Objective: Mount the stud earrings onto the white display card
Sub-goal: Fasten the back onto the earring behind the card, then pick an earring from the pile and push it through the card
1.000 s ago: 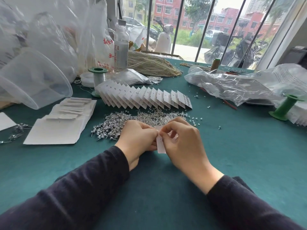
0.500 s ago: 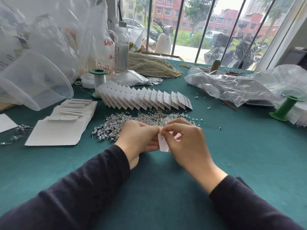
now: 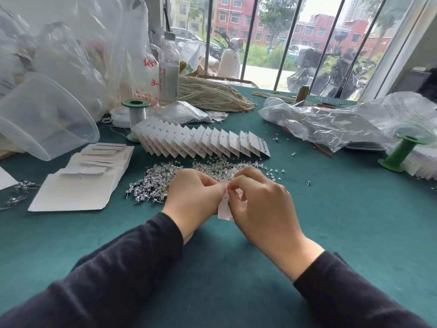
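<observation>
Head view, from the left: the clear plastic tub lies tipped on its side at the edge of the bench, with the flat white sheets spread in front of it. Next comes the loose pile of stud earrings, lying just beyond my knuckles, and behind it the fanned row of filled cards.

My left hand is curled round the left edge of the white display card and grips it just above the bench. Only a narrow strip of the card shows between my two hands. My right hand pinches its top edge with thumb and forefinger; whether a stud sits between those fingertips I cannot tell, since they hide the spot.

Compared with a second ago, both hands are in almost the same place. The card hung nearly straight then and is slightly tilted now, its lower end slanting toward my left wrist. The pile and the row lie as they did.

Further right are the crumpled plastic bag and the green spool, well apart from my hands.
</observation>
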